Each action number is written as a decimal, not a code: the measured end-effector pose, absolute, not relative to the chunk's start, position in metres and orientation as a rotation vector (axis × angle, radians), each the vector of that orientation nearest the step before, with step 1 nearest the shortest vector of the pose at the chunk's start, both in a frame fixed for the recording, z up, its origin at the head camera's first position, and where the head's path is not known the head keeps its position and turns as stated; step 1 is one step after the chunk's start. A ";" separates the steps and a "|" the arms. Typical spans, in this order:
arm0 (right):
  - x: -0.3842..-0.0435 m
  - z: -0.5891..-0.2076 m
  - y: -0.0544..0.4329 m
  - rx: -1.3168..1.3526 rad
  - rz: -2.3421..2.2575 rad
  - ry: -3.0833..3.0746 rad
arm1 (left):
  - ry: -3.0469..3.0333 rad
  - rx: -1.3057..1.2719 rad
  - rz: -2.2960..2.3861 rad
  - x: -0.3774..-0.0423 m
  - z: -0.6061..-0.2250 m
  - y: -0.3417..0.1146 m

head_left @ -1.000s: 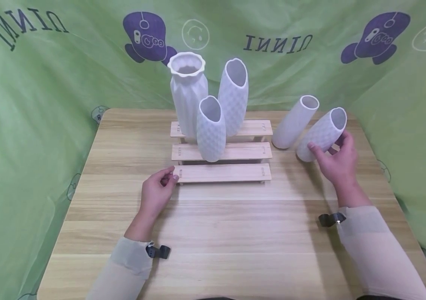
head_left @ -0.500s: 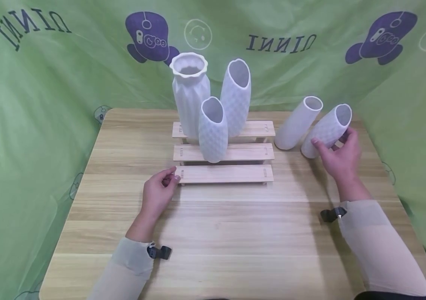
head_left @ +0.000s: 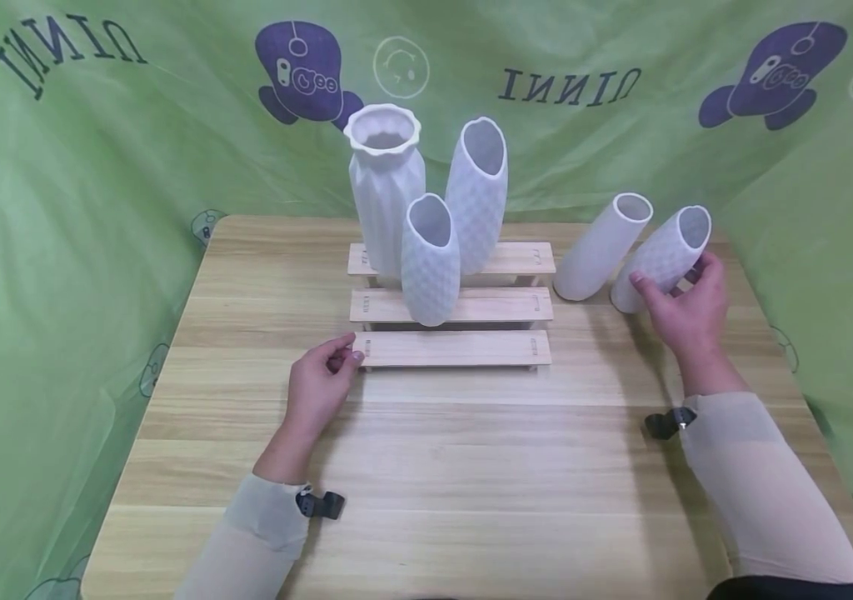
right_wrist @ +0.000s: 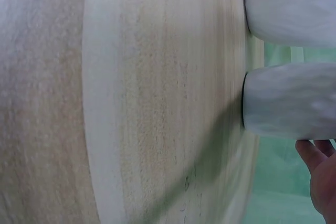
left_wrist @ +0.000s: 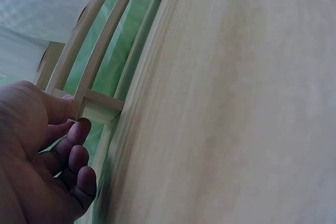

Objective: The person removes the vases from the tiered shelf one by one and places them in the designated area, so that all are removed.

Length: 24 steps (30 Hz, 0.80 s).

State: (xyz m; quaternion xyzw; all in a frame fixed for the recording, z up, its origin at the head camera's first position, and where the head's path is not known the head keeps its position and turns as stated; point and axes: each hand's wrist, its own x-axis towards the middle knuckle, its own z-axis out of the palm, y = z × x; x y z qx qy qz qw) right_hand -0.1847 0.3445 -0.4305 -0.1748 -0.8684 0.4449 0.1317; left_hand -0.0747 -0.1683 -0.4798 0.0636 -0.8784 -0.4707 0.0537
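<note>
My right hand (head_left: 692, 317) holds a white dimpled vase (head_left: 655, 265) at the right of the table, thumb on its near side and fingers round its right side. In the right wrist view, the base of this vase (right_wrist: 289, 100) stands at the table surface. Just left of it is a smoother white cylindrical vase (head_left: 597, 254). With thumb and fingers, my left hand (head_left: 314, 387) pinches the left end of the lowest board of a three-step wooden stand (head_left: 456, 348). The left wrist view shows that grip at the corner of the stand (left_wrist: 100, 40).
On the stand are a tall pleated vase with a wavy rim (head_left: 387, 196), a tall dimpled vase (head_left: 479, 200) and a shorter dimpled vase (head_left: 430, 271) in front. A green printed cloth (head_left: 172, 125) hangs behind and beside the wooden table (head_left: 441, 475).
My right hand has shifted the dimpled vase slightly back and to the right. The left hand keeps its pinch on the stand. The whole head view has drifted a little.
</note>
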 end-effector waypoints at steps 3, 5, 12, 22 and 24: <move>-0.185 -0.431 0.345 -0.514 1.279 -2.523 | -2.671 0.195 -1.423 -0.075 -0.479 -0.167; -0.185 -0.431 0.345 -0.514 1.268 -2.522 | -2.670 0.194 -1.420 -0.075 -0.479 -0.167; -0.185 -0.430 0.346 -0.517 1.307 -2.527 | -2.669 0.186 -1.410 -0.075 -0.478 -0.167; -0.182 -0.431 0.347 -0.515 1.388 -2.534 | -2.680 0.201 -1.414 -0.074 -0.477 -0.167; -0.181 -0.432 0.347 -0.516 1.404 -2.526 | -2.679 0.202 -1.420 -0.074 -0.477 -0.166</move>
